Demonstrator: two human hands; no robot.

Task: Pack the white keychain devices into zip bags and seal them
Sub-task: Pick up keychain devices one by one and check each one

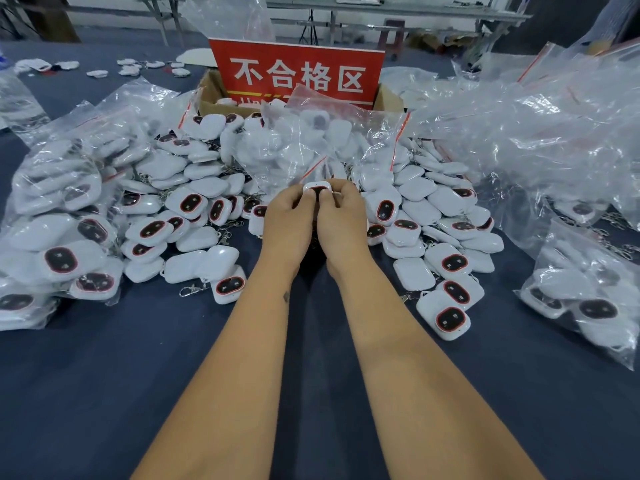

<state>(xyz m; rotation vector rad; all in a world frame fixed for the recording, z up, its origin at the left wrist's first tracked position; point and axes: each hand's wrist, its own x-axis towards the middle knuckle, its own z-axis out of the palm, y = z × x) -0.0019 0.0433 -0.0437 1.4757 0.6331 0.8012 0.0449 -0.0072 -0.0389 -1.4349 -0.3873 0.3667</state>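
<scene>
On the far left of the dark blue counter [86,393] lie filled zip bags [59,216] of white devices. Beside them spreads a heap of loose keychain devices [194,202], some showing red-ringed dark faces. At the centre, the left hand [287,220] and right hand [341,220] meet, fingers curled, together pinching one white keychain device [317,187] just in front of a clear zip bag [311,143] with a red seal strip. Behind stands a cardboard box [211,95] with a red sign [299,72]. More loose devices [443,216] lie rightward, then crumpled empty bags [540,126] and another filled bag [588,299].
</scene>
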